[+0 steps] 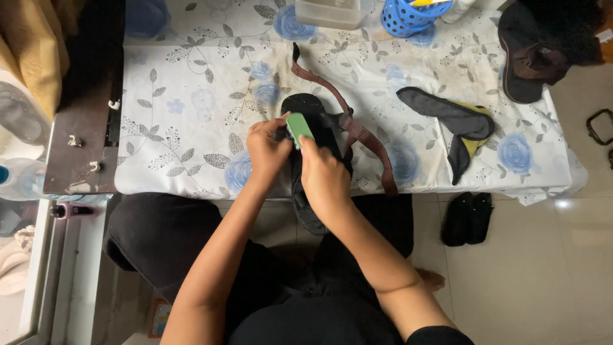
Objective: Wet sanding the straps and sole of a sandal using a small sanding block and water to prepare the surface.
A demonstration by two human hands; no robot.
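hands: left hand [267, 150] grips one black sandal [311, 137]; right hand [324, 177] holds one green block [299, 127] on it.

A small colourful package [159, 317] lies on the floor, bottom left.

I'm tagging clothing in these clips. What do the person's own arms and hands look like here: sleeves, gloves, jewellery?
Both arms are bare from the wrist up past the elbow. A black sleeve edge shows only at the right upper arm. The left hand and right hand wear no gloves, and no rings, watch or bracelets show. The rest of the clothing is black.
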